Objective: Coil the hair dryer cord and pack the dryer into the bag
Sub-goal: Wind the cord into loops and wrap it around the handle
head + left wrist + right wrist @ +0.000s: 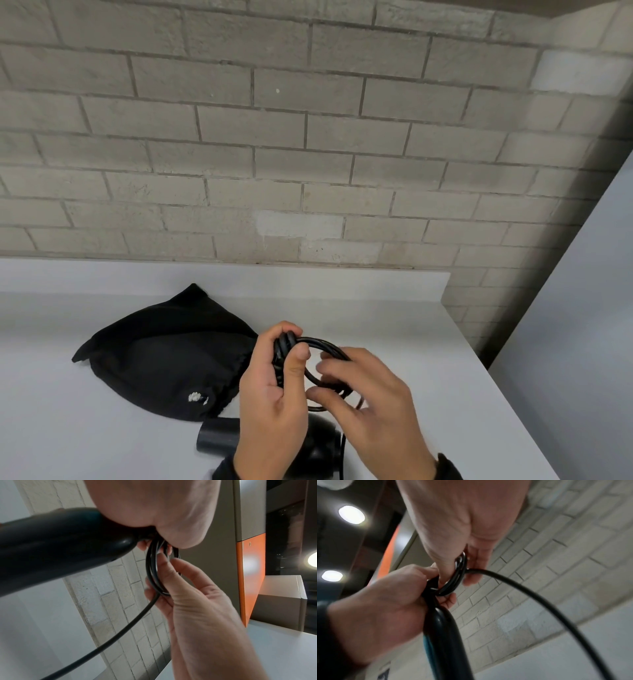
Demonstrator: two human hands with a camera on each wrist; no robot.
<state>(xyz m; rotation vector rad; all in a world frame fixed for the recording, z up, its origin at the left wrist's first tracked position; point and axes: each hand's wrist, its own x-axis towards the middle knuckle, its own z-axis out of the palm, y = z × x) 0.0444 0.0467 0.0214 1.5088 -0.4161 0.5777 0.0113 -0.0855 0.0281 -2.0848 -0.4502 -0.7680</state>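
A black hair dryer (318,442) sits low at the counter's front edge, its nozzle (215,438) pointing left and its handle (60,547) rising into my left hand. My left hand (289,346) grips the coiled black cord (325,346) at the handle's end. My right hand (320,382) pinches the far side of the loops between thumb and fingers. A loose length of cord (539,601) runs down from the right hand (464,566). The black drawstring bag (164,356) lies flat on the counter left of my hands.
The white counter (394,318) runs back to a low white upstand and a grey brick wall (308,137). The counter ends at the right in a slanting edge. An orange and grey panel (252,574) stands to one side.
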